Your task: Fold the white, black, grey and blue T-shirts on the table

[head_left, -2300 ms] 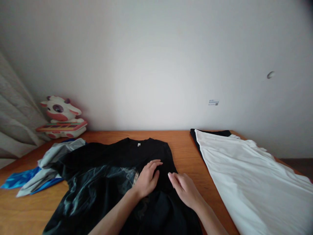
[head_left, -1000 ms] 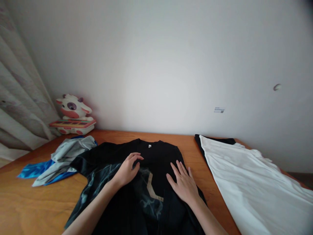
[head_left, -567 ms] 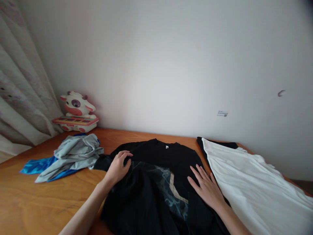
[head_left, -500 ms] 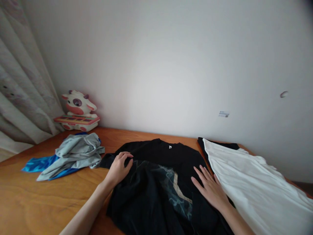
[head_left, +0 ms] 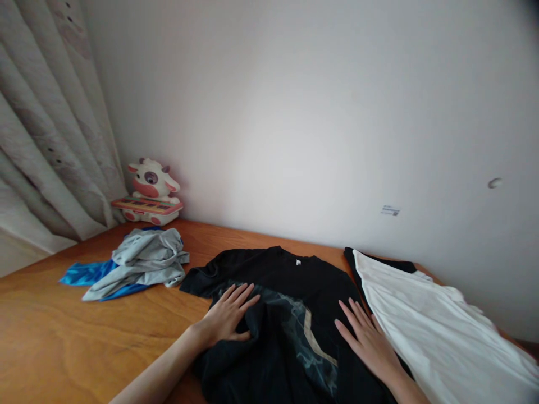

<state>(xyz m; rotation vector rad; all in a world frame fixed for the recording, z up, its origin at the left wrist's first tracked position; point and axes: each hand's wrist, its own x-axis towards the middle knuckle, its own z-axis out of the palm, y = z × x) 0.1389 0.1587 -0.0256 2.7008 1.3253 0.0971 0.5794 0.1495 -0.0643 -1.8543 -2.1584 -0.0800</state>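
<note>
A black T-shirt (head_left: 290,331) with a grey smoky print and a beige stripe lies spread on the wooden table, its collar with a small white label toward the wall. My left hand (head_left: 229,311) rests open on the shirt's left side, fingers spread over the print beside a raised fold. On the right side of the shirt, my right hand (head_left: 364,334) lies flat with its fingers apart, close to the white garment. The shirt's lower end runs out of view at the bottom.
White cloth (head_left: 438,314) over a black one lies at the right. A crumpled grey and blue garment heap (head_left: 147,258) sits at the left, before a cow-shaped toy keyboard (head_left: 149,193). Wall (head_left: 295,112) and curtain (head_left: 50,134) bound the wooden table (head_left: 105,348).
My left hand has moved right and toward me, from the sleeve area onto the print, and its fingers have spread. My right hand stays on the shirt. The view has shifted slightly.
</note>
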